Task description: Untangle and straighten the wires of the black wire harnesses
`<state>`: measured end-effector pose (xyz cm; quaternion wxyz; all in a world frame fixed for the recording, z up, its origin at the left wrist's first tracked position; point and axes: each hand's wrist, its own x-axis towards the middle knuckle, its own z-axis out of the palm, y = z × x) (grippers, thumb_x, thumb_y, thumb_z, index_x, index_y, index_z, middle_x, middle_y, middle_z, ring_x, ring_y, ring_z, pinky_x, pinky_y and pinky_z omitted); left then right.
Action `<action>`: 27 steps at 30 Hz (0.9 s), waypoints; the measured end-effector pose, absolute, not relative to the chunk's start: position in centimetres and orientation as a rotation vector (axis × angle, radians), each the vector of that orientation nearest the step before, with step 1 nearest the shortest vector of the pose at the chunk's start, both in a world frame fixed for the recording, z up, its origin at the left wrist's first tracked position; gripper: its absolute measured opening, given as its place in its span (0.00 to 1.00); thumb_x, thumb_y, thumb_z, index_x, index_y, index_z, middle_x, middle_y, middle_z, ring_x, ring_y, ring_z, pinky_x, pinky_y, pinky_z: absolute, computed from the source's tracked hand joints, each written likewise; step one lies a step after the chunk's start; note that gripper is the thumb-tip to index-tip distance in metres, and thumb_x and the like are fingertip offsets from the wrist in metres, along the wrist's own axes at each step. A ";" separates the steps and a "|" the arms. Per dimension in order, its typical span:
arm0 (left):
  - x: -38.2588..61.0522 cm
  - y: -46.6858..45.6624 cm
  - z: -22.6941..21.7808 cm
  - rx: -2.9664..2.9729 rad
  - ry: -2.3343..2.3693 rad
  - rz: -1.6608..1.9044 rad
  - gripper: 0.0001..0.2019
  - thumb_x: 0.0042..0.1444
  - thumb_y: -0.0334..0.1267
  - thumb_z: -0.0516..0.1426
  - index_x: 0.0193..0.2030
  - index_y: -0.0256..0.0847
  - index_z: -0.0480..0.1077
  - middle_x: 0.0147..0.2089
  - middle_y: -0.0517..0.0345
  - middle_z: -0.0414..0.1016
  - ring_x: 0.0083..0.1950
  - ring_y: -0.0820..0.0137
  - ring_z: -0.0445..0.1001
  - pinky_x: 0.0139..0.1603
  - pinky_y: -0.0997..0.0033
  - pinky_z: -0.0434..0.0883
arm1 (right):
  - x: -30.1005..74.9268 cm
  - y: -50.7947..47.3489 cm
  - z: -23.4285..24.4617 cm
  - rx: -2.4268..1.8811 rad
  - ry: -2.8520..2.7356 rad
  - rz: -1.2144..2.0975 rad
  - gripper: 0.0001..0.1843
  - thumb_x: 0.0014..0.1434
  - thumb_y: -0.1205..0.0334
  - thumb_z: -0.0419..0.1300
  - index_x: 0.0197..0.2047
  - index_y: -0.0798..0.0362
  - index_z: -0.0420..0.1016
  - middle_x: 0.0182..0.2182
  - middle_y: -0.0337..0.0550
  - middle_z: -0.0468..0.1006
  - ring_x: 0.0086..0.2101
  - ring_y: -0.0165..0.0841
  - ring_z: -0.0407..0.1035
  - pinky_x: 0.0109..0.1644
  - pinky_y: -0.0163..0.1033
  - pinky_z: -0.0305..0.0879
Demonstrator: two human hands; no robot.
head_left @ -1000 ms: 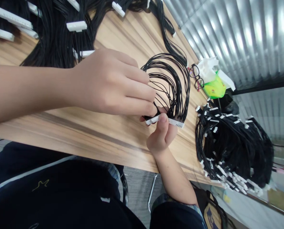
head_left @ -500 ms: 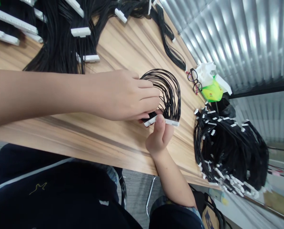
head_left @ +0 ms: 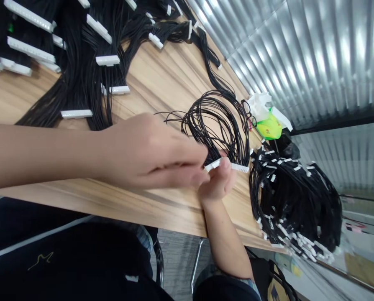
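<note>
My left hand (head_left: 152, 152) reaches in from the left, fingers pinched together at the left end of a long white connector (head_left: 227, 165). A loop of thin black wires (head_left: 220, 125) rises from that connector and curls over the wooden table (head_left: 162, 83). My right hand (head_left: 218, 182) comes up from below the table edge and grips the connector, thumb pressed on its top. What my left fingertips pinch is hidden; it is at the wires' base by the connector.
A heap of black wire harnesses with small white plugs (head_left: 293, 200) lies at the right table edge. More harnesses with long white connectors (head_left: 80, 54) cover the far left. Glasses (head_left: 248, 113) and a green-and-white bag (head_left: 268, 123) sit by the corrugated metal wall (head_left: 300, 54).
The wire loop and connector have lifted and shifted slightly right, and the loop stands taller. My left hand has closed into a tighter pinch at the connector's end. The view has tilted.
</note>
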<state>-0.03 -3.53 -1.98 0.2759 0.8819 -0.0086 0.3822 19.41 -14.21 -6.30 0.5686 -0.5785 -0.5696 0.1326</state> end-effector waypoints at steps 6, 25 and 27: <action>0.0 -2.0 -1.5 2.634 0.341 1.125 0.09 0.70 0.38 0.49 0.46 0.43 0.70 0.21 0.70 0.70 0.17 0.76 0.65 0.19 0.73 0.55 | 20.2 -14.4 -7.1 -1.274 -1.525 0.172 0.16 0.72 0.53 0.51 0.46 0.49 0.79 0.34 0.43 0.80 0.37 0.39 0.79 0.45 0.48 0.78; 0.3 -1.2 -2.2 2.551 0.314 1.111 0.07 0.75 0.40 0.47 0.49 0.44 0.65 0.25 0.69 0.68 0.21 0.77 0.65 0.26 0.75 0.62 | 20.1 -14.6 -5.3 -1.216 -1.831 -0.007 0.14 0.71 0.62 0.52 0.49 0.48 0.79 0.35 0.43 0.81 0.36 0.38 0.78 0.42 0.45 0.79; 0.3 -1.9 -2.1 2.442 0.246 1.135 0.07 0.76 0.39 0.47 0.49 0.44 0.64 0.27 0.70 0.71 0.21 0.79 0.64 0.23 0.77 0.58 | 20.1 -14.7 -5.5 -1.223 -1.845 0.000 0.14 0.71 0.62 0.51 0.49 0.48 0.79 0.35 0.43 0.81 0.36 0.38 0.79 0.42 0.44 0.78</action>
